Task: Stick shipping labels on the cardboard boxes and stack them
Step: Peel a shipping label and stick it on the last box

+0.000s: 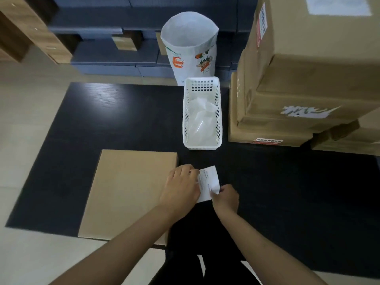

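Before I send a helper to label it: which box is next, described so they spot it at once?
On the black mat, look left of the white basket. The flat box lies alone there, by the left hand holding a label. Unlike the stacked boxes on the right, its top bears no label.

I can't read the print on the label (207, 183) I hold, nor the stickers on the boxes (298, 83).

Both hands (181, 188) (226, 197) pinching, close together
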Motion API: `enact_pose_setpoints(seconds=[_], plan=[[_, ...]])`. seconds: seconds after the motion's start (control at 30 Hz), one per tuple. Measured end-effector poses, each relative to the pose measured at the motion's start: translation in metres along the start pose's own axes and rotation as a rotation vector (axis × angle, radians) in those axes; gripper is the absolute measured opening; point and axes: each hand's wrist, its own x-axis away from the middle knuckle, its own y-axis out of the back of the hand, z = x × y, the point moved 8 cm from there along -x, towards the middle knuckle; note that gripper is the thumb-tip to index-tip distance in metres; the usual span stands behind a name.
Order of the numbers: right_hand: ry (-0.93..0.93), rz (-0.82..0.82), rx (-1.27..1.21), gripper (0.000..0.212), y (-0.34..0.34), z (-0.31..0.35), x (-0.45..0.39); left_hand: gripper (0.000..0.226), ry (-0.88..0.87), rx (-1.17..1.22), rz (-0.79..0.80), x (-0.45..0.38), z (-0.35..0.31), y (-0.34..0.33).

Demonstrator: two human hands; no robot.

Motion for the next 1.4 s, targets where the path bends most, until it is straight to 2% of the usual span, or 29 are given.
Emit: enact_pose_setpoints(seconds=[0.1,0.2,0.3,0.43,0.5,0.67,0.8,0.87,0.97,1.07,1.23,1.4], plan=[[-0.021,0.056,-0.008,0.014,0.003,-0.007,0.000,0.035,0.013,0.057,0.031,0.003,-0.003,-0.005],[0.039,0.042,-0.130,0.008,0.025,-0.004,0.013,0.044,0.021,0.102,0.038,0.005,-0.002,0.000],[0.252,0.067,-0.228,0.007,0.053,0.024,0.036,0.046,0.032,0.161,-0.005,0.011,-0.008,0.020],[0.442,0.228,-0.446,0.009,0.066,0.073,0.086,0.043,-0.042,0.227,-0.187,0.031,-0.022,0.062],[0.468,0.343,-0.540,0.013,0.059,0.093,0.112,0.046,-0.038,0.240,-0.221,0.041,-0.017,0.076],[0.516,0.529,-0.579,0.023,0.023,0.127,0.161,0.048,-0.011,0.304,-0.251,0.060,0.031,0.095],[0.464,0.655,-0.716,0.038,-0.017,0.145,0.191,0.037,0.013,0.404,-0.258,0.077,0.078,0.111],[0.398,0.696,-0.805,0.033,-0.040,0.152,0.206,0.036,-0.012,0.420,-0.239,0.086,0.104,0.116],[0.323,0.705,-0.938,0.035,-0.069,0.161,0.228,0.035,-0.069,0.425,-0.228,0.096,0.136,0.128],[0.310,0.634,-0.989,0.043,-0.088,0.166,0.242,0.034,-0.108,0.406,-0.242,0.103,0.161,0.137],[0.361,0.497,-0.934,0.025,-0.097,0.171,0.260,0.035,-0.183,0.332,-0.293,0.113,0.183,0.145],[0.343,0.476,-0.947,0.021,-0.098,0.175,0.269,0.040,-0.261,0.213,-0.392,0.117,0.185,0.149]])
